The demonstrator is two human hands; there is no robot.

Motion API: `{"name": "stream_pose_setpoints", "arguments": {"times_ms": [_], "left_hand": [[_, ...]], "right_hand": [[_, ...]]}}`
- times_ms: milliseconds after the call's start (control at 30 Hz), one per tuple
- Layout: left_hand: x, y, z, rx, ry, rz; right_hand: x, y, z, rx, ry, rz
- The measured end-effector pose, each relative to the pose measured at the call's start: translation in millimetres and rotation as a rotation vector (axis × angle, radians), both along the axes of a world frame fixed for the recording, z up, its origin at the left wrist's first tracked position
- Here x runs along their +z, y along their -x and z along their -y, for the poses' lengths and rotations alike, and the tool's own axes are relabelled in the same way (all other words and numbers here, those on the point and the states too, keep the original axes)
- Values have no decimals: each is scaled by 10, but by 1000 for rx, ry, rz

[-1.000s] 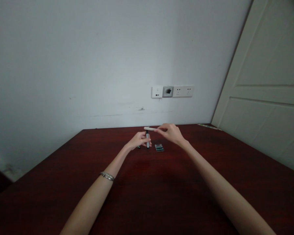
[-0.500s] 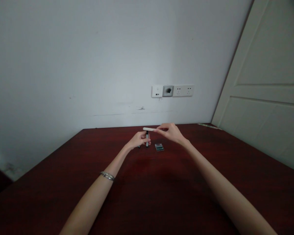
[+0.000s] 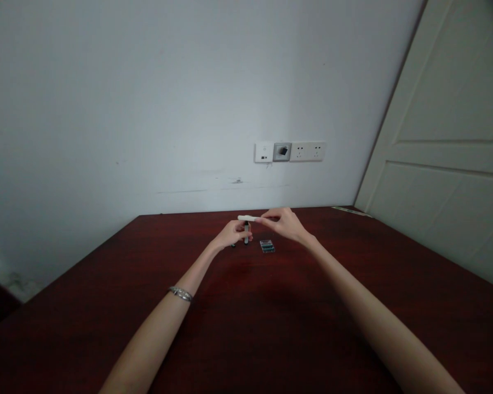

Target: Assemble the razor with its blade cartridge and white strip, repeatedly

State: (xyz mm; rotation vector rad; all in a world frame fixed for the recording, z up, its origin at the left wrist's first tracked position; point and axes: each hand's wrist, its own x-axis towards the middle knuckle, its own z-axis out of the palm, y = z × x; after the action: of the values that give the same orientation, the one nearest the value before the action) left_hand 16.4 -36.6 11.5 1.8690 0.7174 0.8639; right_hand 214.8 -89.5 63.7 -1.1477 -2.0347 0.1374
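Note:
My left hand [image 3: 230, 234] is closed around a slim black-and-grey pen-like stick [image 3: 246, 234], which it keeps upright above the table. My right hand [image 3: 285, 223] pinches the right end of a flat white stick with a rounded tip [image 3: 246, 218]. The white stick lies level across the black top of the upright piece; whether the two touch I cannot tell. Just below and between the hands, a small clear plastic case [image 3: 267, 246] with dark strips in it rests on the table. A small dark object [image 3: 233, 245] shows under my left hand, mostly hidden by it.
The dark red table [image 3: 246, 328] runs back to a pale wall [image 3: 189, 109] with sockets and switches [image 3: 290, 152]. A white panelled door [image 3: 443, 164] stands to the right. Near the back right corner lies a thin pale strip [image 3: 351, 212].
The white stick has shifted slightly left and down over the upright piece, along with my right hand. My left hand has hardly moved, and both grips are the same.

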Motion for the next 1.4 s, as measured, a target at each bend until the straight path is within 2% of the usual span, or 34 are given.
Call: {"name": "stream_pose_setpoints", "arguments": {"times_ms": [200, 300, 367, 467, 600, 700, 833, 1000, 1267, 1400], "left_hand": [[36, 30, 7, 1, 23, 47], [54, 45, 4, 19, 24, 51], [57, 40, 6, 38, 14, 55], [46, 19, 7, 57, 18, 51], [9, 2, -20, 81, 76, 44], [-17, 0, -54, 70, 70, 66], [-24, -1, -64, 17, 7, 61], [1, -9, -39, -6, -28, 74], [-33, 36, -121, 56, -16, 86], [-70, 50, -144, 61, -15, 72]], "right_hand": [[-110, -351, -166, -41, 103, -86], [-145, -528, -239, -48, 154, -219], [-141, -536, -250, -29, 192, -331], [-148, -371, -209, 67, 302, -506], [-250, -22, -65, 296, 551, -725], [-318, 163, 68, 364, 620, -823], [-317, 302, 193, 356, 637, -900], [-305, 418, 172, 389, 679, -901], [-520, 485, 170, 365, 669, -978], [-480, 509, 172, 369, 629, -1002]]}}
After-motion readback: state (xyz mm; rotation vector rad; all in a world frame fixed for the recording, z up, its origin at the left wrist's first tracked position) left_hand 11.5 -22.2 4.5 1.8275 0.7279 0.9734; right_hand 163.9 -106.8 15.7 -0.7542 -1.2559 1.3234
